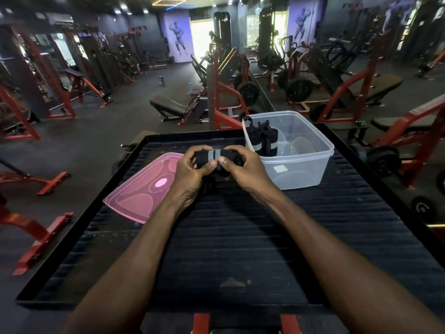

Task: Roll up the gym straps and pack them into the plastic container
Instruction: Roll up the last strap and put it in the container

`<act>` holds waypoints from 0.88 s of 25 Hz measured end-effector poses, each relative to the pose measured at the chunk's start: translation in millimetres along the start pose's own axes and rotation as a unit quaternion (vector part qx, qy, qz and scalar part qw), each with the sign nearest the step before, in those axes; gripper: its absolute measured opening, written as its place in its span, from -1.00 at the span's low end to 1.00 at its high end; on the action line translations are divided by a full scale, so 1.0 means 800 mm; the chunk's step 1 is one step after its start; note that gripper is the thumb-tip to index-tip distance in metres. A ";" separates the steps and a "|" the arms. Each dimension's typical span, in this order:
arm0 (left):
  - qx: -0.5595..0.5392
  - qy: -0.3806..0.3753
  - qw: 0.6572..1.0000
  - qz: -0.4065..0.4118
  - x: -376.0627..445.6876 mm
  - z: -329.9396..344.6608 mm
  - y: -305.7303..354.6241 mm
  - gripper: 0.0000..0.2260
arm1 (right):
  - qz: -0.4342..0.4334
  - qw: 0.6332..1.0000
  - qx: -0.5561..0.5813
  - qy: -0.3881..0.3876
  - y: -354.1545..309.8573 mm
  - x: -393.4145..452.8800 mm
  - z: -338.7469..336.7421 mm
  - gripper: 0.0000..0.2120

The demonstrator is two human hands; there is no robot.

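**Third strap rolled and held beside the container**

A black ribbed platform (240, 237) with a raised rim is seen as the work surface, with a pink lid (142, 189) lying flat at its left side. The clear plastic container (303, 169) is set at the far right of the platform, open-topped; two rolled straps (263, 141) are stood upright against its near-left wall, touching each other, their grey bands running round them.

A third strap roll (214, 156) is held just above the platform, between the lid and the container and close to the container's near-left corner. Its long axis is laid level, running left to right, with the grey band wrapped round the middle.

The left hand (192, 172) is curled round the roll's left end and the right hand (240, 167) round its right end, both thumbs pressed onto the near face beside the band.

The strap is judged to be light, soft woven elastic that springs open if released, so pressure is best kept across the outer wrap. A loose tail appears to hang below, though this cannot be told for certain.
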State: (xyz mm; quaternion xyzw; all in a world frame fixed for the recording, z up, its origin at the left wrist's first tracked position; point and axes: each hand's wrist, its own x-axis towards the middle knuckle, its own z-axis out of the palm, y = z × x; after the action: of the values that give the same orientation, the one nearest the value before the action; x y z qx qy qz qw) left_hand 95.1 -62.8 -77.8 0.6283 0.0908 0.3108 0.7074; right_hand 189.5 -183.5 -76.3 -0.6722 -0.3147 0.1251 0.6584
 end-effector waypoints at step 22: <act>0.052 0.006 0.999 -0.003 -0.004 0.007 0.002 -0.54 | -0.062 0.992 -0.106 0.030 -0.014 -0.012 -0.005 -0.61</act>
State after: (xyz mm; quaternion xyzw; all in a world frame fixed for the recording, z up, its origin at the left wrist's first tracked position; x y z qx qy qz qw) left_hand 94.9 -69.3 -76.2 0.6616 0.1135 0.3073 0.6745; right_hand 181.5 -193.1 -67.7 -0.7210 -0.3471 0.0298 0.5991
